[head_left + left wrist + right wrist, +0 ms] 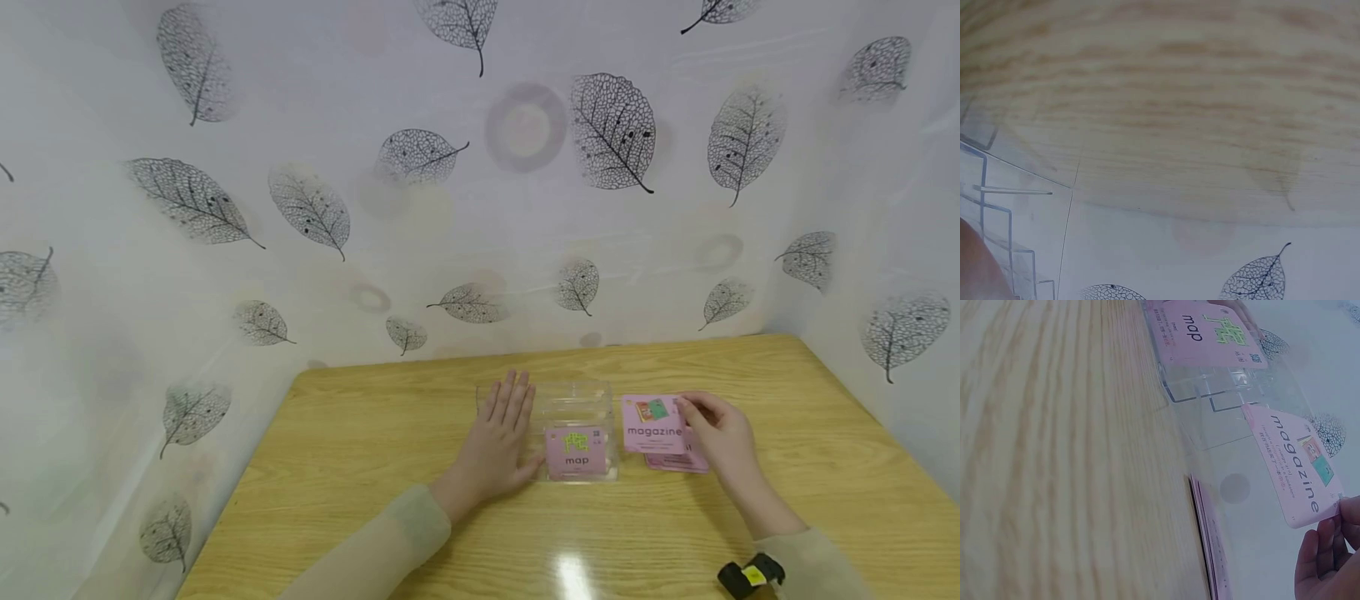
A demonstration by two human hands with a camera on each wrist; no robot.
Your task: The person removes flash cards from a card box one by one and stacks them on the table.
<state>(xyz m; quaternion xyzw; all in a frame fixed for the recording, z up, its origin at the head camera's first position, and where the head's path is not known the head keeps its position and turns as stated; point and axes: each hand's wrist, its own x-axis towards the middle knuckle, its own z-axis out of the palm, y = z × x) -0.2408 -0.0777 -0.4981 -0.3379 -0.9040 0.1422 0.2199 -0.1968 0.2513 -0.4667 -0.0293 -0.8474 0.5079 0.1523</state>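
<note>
A clear plastic box (577, 408) stands on the wooden table (375, 433), with a pink card reading "map" (576, 451) at its front. My left hand (498, 442) lies flat against the box's left side, fingers straight. My right hand (720, 433) pinches a pink card reading "magazine" (652, 423) by its right edge, lifted just right of the box. Under it lies a small stack of pink cards (678, 460). In the right wrist view the "magazine" card (1294, 465) hangs above the stack (1210, 540), with the box (1222, 394) and the "map" card (1207, 331) beyond.
A leaf-patterned white sheet (480, 183) walls off the table at the back and both sides. A black and yellow wrist device (750, 575) sits on my right forearm. The left wrist view shows mostly table grain (1160, 94) and a corner of the box (997, 206).
</note>
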